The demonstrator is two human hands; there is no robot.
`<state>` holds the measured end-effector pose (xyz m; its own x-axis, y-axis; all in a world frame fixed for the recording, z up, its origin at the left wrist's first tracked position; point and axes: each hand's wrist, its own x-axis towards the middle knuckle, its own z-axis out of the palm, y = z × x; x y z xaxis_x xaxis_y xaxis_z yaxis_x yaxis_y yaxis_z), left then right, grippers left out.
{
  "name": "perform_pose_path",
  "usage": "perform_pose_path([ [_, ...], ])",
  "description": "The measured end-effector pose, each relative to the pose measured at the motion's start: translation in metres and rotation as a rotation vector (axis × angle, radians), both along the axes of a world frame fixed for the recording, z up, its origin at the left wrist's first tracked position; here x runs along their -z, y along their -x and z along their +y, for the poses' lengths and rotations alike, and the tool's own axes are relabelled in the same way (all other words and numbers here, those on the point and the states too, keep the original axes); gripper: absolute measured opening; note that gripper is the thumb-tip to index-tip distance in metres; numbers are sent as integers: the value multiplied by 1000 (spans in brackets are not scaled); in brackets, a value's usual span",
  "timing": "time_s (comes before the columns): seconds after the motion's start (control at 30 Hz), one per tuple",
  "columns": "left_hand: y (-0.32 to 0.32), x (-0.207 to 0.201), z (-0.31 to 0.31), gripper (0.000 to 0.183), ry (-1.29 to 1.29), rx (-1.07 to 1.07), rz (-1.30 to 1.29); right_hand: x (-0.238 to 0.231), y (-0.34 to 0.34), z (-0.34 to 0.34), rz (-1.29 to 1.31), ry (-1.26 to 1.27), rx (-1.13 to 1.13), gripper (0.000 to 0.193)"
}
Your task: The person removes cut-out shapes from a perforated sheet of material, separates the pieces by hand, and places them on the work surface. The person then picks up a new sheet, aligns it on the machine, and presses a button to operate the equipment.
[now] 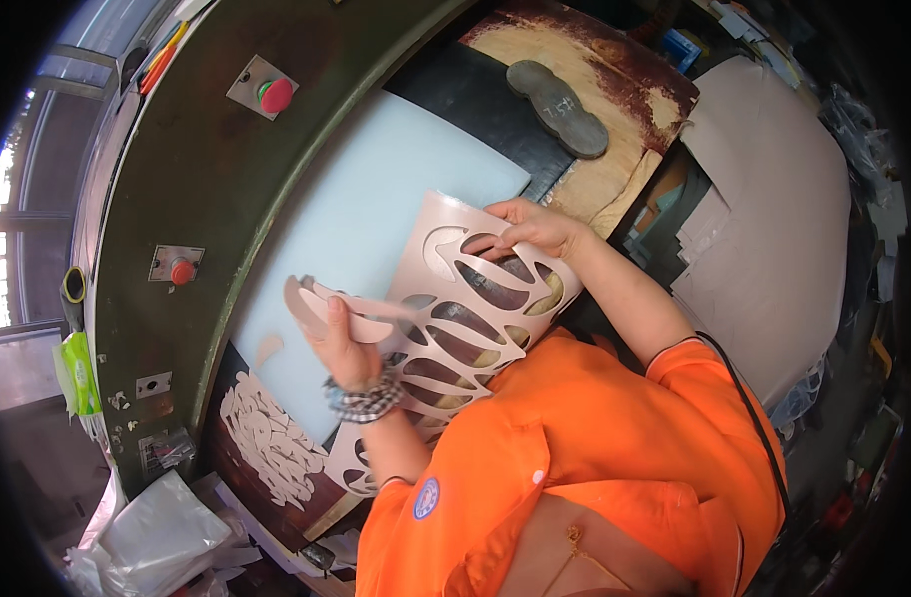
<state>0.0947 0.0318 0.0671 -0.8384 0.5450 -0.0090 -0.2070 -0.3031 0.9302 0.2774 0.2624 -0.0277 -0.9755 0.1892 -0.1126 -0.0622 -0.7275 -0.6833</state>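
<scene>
Pale pink punched sheet (447, 287) between the hands, lower end partly hidden behind left forearm and orange sleeve (405, 502). Right hand (537, 227) pinches its upper edge, fingers partly seen through a cut-out. Left hand (348, 343) closed around some curved pieces (304, 310); motion-blurred, count unclear, most fingers hidden. Blurred strip runs from left hand toward the sheet; can't tell if attached. Checked band (364, 400) on left wrist. Light blue board (376, 169) beyond both hands, partly covered by sheet. Heap of cut pieces (271, 438) nearer the body, left of left hand, overlapping, uncountable. Grey sole-shaped block (557, 107) beyond right hand, marking hard to read. Clear plastic bag (167, 527) well left of left hand, fading into dark rim.
</scene>
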Motion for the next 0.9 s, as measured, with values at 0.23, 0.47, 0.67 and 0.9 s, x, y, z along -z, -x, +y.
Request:
perform_pose_path([
  [0.23,-21,25,51,50,516,335,812,-10,9,4,89,112,-227,68],
  [0.47,-28,19,53,48,392,494,293,-1,11,8,74,22,-242,67],
  [0.67,41,17,13,46,241,-287,548,3,-1,3,-195,-319,-44,54],
  [0.9,159,54,-117,51,1550,-365,1413,9,-9,-5,-482,-628,91,30],
])
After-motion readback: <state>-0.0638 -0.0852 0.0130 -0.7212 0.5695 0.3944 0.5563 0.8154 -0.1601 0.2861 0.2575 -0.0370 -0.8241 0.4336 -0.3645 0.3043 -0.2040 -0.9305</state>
